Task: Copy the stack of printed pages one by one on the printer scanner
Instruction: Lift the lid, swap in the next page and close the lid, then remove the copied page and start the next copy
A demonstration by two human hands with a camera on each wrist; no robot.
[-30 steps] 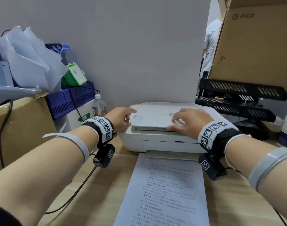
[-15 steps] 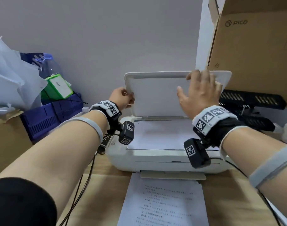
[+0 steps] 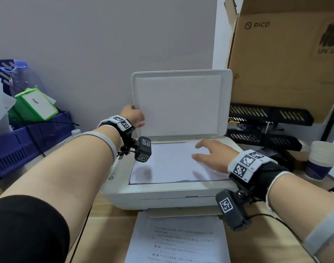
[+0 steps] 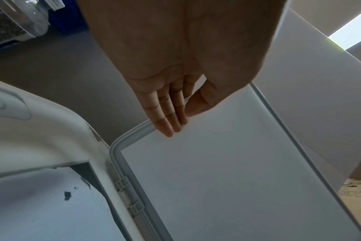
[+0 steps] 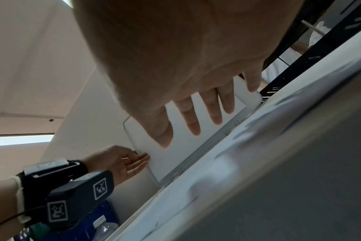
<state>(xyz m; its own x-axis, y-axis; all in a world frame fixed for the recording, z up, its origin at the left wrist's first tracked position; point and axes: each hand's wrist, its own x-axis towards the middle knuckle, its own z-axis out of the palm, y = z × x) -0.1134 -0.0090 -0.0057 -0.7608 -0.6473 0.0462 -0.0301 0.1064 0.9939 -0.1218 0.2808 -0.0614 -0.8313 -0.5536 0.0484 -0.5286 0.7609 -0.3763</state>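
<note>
The white printer (image 3: 162, 196) stands on the wooden desk with its scanner lid (image 3: 181, 103) raised upright. A white sheet (image 3: 162, 168) lies on the scanner glass. My left hand (image 3: 133, 115) pinches the lid's left edge; in the left wrist view the fingers (image 4: 167, 117) lie along the rim with the thumb on the other face. My right hand (image 3: 206, 154) is spread over the sheet's right part with straight fingers (image 5: 196, 120); I cannot tell whether it touches the paper. A printed page (image 3: 177, 242) lies on the desk in front of the printer.
A large cardboard box (image 3: 285, 63) and black letter trays (image 3: 266, 126) stand close to the printer's right. Stacked paper cups (image 3: 321, 160) are at the far right. At the left stand a blue basket (image 3: 29, 141) and a green box (image 3: 37, 105). A grey wall is behind.
The lid went from closed to upright. My right hand left the lid and came down over the sheet on the glass. My left hand stayed on the lid's left edge.
</note>
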